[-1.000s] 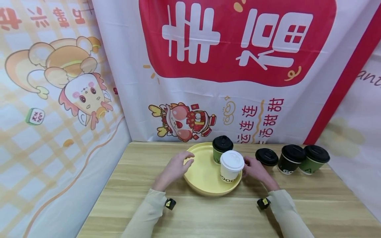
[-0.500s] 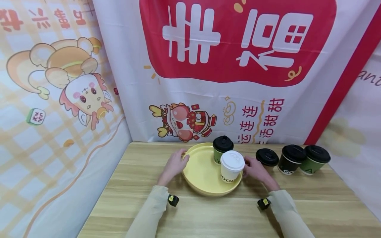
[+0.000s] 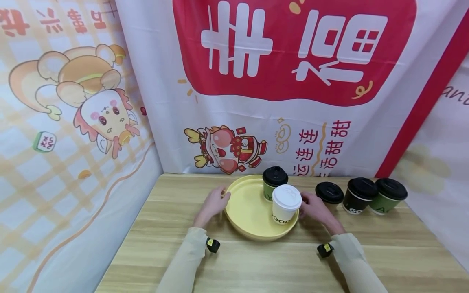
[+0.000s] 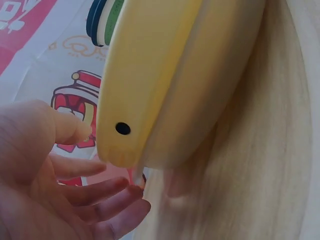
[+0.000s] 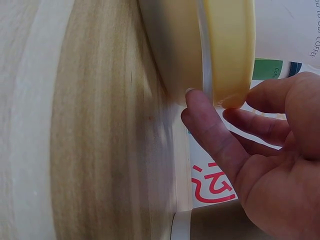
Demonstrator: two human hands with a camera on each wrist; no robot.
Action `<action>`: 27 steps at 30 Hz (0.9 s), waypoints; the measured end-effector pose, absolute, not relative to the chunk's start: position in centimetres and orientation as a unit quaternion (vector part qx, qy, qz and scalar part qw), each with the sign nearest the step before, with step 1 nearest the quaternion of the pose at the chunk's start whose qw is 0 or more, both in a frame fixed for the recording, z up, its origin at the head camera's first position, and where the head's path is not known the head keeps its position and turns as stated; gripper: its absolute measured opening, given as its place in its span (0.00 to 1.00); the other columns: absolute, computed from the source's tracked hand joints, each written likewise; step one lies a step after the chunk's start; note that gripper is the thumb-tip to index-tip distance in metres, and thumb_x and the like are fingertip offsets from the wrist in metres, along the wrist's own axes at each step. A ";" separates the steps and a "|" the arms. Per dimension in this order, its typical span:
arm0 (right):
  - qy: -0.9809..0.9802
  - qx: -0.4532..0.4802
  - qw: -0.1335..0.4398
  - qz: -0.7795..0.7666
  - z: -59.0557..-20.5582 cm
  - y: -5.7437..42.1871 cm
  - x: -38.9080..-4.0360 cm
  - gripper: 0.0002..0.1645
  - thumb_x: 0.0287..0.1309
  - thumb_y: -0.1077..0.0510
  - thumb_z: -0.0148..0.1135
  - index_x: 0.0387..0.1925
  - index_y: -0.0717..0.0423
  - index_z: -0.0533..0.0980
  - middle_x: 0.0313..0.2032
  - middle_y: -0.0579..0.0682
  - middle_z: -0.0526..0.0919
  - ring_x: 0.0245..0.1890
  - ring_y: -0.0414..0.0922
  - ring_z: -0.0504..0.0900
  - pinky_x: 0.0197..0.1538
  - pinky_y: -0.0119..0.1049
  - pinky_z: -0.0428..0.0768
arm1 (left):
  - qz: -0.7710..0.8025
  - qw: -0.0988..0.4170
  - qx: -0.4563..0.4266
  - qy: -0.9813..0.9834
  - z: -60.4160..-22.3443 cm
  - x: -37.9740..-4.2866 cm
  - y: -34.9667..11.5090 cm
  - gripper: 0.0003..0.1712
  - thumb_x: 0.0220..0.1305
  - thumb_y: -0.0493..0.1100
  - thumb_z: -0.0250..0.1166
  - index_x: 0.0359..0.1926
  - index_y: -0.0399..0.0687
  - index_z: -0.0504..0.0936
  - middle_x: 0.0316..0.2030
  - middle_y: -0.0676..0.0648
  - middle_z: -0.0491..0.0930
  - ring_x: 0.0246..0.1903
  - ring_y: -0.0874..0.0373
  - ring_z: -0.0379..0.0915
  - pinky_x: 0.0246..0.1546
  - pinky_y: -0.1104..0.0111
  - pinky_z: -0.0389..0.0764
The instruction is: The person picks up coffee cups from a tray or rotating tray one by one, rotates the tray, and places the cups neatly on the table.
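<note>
A round yellow tray [image 3: 249,211] with a raised rim rests on the table. On it stand a green paper cup [image 3: 269,191] with a black lid and a white paper cup [image 3: 283,213] with a white lid. My left hand [image 3: 213,205] is at the tray's left edge, its fingers spread and loosely bent. In the left wrist view its thumb [image 4: 70,129] is close to the rim, with the fingertips just beyond the wall. On the opposite side, my right hand [image 3: 316,208] pinches the rim between thumb [image 5: 267,95] and fingers, beside the white cup.
Right of the tray stand a brown cup [image 3: 329,193] with a black lid, a black cup [image 3: 352,203] and a green cup [image 3: 382,204]. A printed cloth [image 3: 172,134] hangs behind the wooden table [image 3: 264,268]; another cloth [image 3: 73,171] covers the left side.
My left hand has moved leftward and back, from over the tray's left part to its outer edge. The right hand stays at the right rim; tray and cups stand still.
</note>
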State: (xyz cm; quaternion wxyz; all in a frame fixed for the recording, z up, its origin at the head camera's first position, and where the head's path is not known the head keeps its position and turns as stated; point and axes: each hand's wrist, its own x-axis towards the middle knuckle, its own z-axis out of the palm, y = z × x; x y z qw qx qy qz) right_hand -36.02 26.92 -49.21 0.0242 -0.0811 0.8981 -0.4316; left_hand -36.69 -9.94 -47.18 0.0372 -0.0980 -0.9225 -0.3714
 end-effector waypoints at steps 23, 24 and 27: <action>0.906 -0.098 0.012 -0.412 -48.7 26.8 -35.6 0.10 0.57 0.63 0.52 0.41 0.62 0.73 0.33 0.56 0.79 0.22 0.49 0.80 0.26 0.41 0.81 | -0.446 0.029 -0.088 -0.890 -48.2 -37.6 -10.7 0.19 0.65 0.39 0.53 0.56 0.42 0.75 0.46 0.41 0.80 0.46 0.49 0.75 0.49 0.57 0.75; 0.906 -0.099 0.014 -0.412 -48.6 26.8 -35.6 0.11 0.57 0.63 0.52 0.42 0.62 0.73 0.33 0.56 0.79 0.23 0.50 0.80 0.27 0.41 0.81 | -0.446 0.028 -0.084 -0.891 -48.2 -37.6 -10.7 0.19 0.65 0.39 0.53 0.56 0.43 0.75 0.45 0.42 0.80 0.46 0.49 0.75 0.49 0.57 0.75; 0.903 -0.095 0.022 -0.417 -48.5 26.8 -35.5 0.11 0.58 0.62 0.52 0.43 0.62 0.73 0.32 0.56 0.79 0.23 0.50 0.80 0.27 0.42 0.81 | -0.448 0.028 -0.082 -0.890 -48.3 -37.6 -10.7 0.18 0.65 0.39 0.53 0.56 0.44 0.75 0.44 0.42 0.80 0.45 0.50 0.75 0.47 0.58 0.76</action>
